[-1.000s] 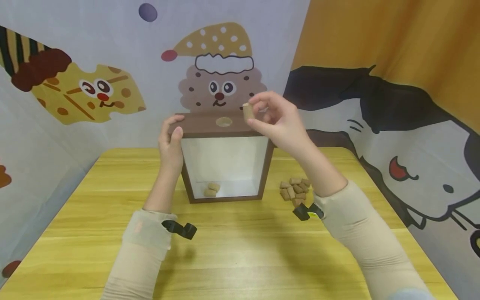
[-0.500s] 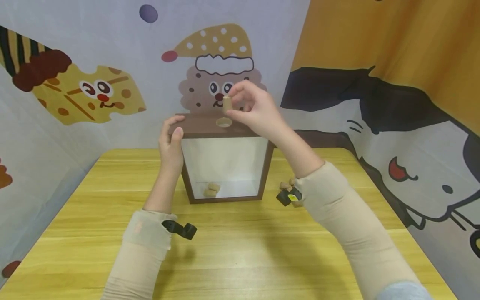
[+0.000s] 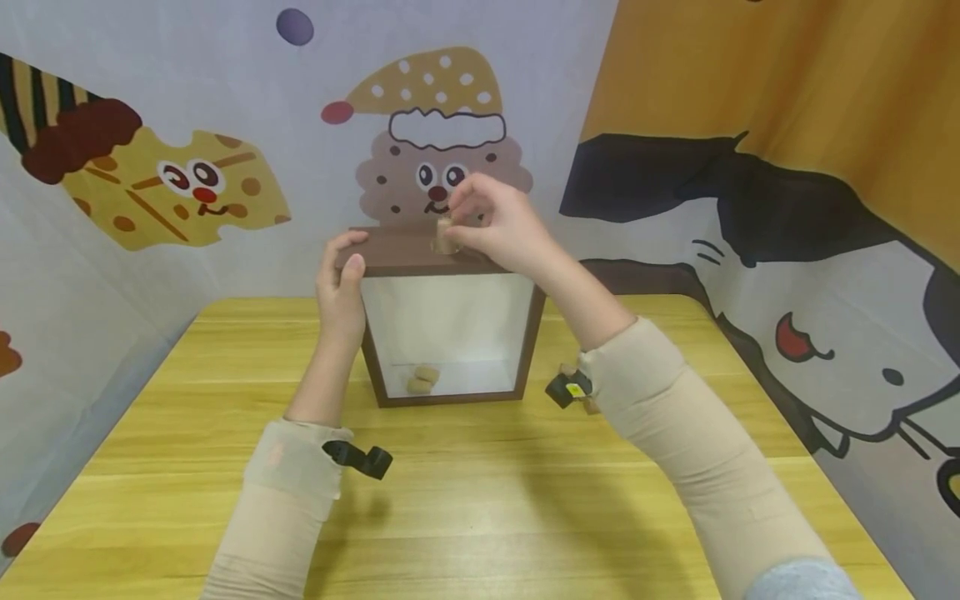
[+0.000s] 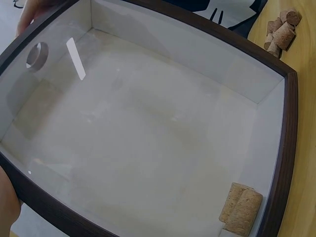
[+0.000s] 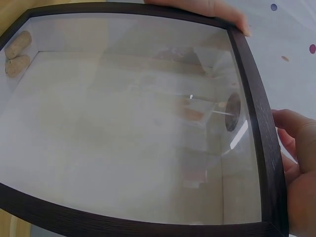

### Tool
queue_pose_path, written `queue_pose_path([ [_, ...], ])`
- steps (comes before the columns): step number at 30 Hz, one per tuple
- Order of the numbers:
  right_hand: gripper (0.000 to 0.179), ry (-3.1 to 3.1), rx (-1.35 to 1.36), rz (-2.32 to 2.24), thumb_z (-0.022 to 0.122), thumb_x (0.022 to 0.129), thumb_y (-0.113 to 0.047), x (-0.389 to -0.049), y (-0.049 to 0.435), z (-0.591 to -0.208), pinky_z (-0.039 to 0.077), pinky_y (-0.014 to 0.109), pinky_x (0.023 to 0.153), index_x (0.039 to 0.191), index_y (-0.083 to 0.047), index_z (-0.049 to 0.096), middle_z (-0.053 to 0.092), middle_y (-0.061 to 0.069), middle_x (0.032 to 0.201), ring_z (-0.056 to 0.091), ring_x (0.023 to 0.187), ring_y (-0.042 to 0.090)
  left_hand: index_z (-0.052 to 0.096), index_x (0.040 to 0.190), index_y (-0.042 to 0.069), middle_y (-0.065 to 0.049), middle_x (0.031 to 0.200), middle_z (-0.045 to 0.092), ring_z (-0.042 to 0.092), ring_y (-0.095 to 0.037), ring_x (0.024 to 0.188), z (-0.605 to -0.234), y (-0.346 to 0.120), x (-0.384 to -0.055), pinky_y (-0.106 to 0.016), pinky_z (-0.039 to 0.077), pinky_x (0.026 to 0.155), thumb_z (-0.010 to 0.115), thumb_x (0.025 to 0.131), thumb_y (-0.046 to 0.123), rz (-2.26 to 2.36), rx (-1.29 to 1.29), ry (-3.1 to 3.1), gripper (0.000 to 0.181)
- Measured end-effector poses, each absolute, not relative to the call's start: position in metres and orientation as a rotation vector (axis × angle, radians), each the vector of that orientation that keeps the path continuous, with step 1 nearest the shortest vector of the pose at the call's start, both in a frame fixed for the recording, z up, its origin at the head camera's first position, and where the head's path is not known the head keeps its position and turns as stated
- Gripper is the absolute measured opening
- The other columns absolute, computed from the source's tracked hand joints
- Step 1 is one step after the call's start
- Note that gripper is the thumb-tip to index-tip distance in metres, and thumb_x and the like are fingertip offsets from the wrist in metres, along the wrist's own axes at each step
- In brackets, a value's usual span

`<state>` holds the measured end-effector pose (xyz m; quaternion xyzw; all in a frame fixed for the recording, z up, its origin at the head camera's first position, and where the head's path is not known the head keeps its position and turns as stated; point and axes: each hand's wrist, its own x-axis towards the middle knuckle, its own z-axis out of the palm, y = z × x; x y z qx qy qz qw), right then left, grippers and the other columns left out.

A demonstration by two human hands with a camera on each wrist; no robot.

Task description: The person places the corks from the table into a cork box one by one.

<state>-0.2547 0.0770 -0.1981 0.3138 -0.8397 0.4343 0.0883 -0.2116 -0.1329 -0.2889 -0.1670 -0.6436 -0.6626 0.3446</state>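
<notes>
From my remote feed I saw the right hand (image 3: 501,225) pinching a cork (image 3: 445,237) at the hole (image 4: 37,57) atop the box (image 3: 397,250), its edge gripped by the left hand (image 3: 342,287), while the left wrist view showed loose corks (image 4: 283,32) mostly covered in the head view.

Near the far edge of the table (image 3: 465,500), the right hand (image 3: 504,223) pinches an upright cork (image 3: 446,237) at the hole (image 3: 436,248) atop a brown box (image 3: 450,321) — the left hand (image 3: 342,287) grips the box's top left corner — and two corks (image 3: 423,380) lie inside, by its lower left corner.
</notes>
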Motion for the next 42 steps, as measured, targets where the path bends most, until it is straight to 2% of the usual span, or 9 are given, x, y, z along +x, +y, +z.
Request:
queue_pose_path([
  [2,0.025,-2.499,0.936,1.288,0.071,0.085,-0.012,-0.254,0.077,-0.199,0.045,0.031,0.059,0.107,-0.008,0.058,0.065,-0.001,0.095,0.051,0.06,0.022,0.048,0.119,-0.012,-0.03,0.129,0.047,0.034,-0.026,0.132,-0.294,-0.136,-0.218,-0.041,0.017,0.108,0.05,0.088,0.036,-1.72,-0.434,-1.67,0.057],
  [9,0.025,-2.432,0.912,1.358,0.071,0.086,-0.013,-0.247,0.087,-0.202,0.044,0.03,0.06,0.108,-0.008,0.06,0.065,0.0,0.096,0.055,0.069,0.019,0.053,0.12,-0.004,-0.017,0.131,0.051,0.033,-0.022,0.133,-0.312,-0.145,-0.237,-0.043,0.016,0.108,0.051,0.087,0.042,-1.724,-0.425,-1.665,0.057],
  [12,0.025,-2.396,0.852,1.399,0.071,0.086,-0.015,-0.236,0.098,-0.206,0.042,0.03,0.057,0.107,-0.008,0.061,0.065,-0.001,0.095,0.051,0.063,0.022,0.055,0.12,-0.001,-0.015,0.131,0.052,0.033,-0.021,0.133,-0.314,-0.146,-0.238,-0.043,0.016,0.108,0.052,0.086,0.046,-1.717,-0.43,-1.667,0.058],
  [19,0.024,-2.295,0.8,1.46,0.071,0.085,-0.013,-0.206,0.128,-0.218,0.038,0.028,0.051,0.107,-0.007,0.062,0.067,0.001,0.096,0.05,0.061,0.022,0.056,0.12,0.001,-0.009,0.128,0.055,0.034,-0.021,0.132,-0.311,-0.147,-0.237,-0.044,0.017,0.107,0.054,0.086,0.052,-1.698,-0.446,-1.662,0.061],
  [23,0.023,-2.247,0.796,1.44,0.072,0.084,-0.007,-0.192,0.148,-0.234,0.038,0.026,0.048,0.105,-0.005,0.063,0.066,0.002,0.094,0.051,0.059,0.019,0.055,0.121,0.0,-0.012,0.129,0.053,0.033,-0.021,0.132,-0.311,-0.146,-0.236,-0.045,0.016,0.107,0.055,0.084,0.057,-1.709,-0.445,-1.673,0.068],
  [31,0.027,-2.213,0.792,1.412,0.071,0.079,0.008,-0.182,0.192,-0.279,0.04,0.022,0.048,0.103,0.0,0.063,0.065,0.009,0.089,0.05,0.057,0.014,0.051,0.121,-0.007,-0.023,0.132,0.048,0.033,-0.024,0.132,-0.305,-0.141,-0.23,-0.044,0.018,0.107,0.05,0.087,0.04,-1.709,-0.433,-1.685,0.058],
  [36,0.027,-2.415,0.692,1.39,0.073,0.08,0.001,-0.177,0.217,-0.31,0.041,0.022,0.048,0.105,-0.005,0.064,0.064,0.007,0.094,0.051,0.059,0.012,0.047,0.119,-0.013,-0.024,0.129,0.049,0.034,-0.025,0.13,-0.291,-0.135,-0.215,-0.043,0.019,0.106,0.051,0.088,0.04,-1.72,-0.453,-1.667,0.061],
  [42,0.024,-2.614,0.656,1.285,0.071,0.082,0.003,-0.162,0.235,-0.332,0.043,0.026,0.051,0.105,0.0,0.063,0.065,0.016,0.098,0.052,0.063,0.015,0.048,0.117,-0.012,-0.023,0.127,0.05,0.036,-0.024,0.13,-0.285,-0.132,-0.208,-0.042,0.02,0.105,0.048,0.087,0.031,-1.717,-0.441,-1.678,0.053],
])
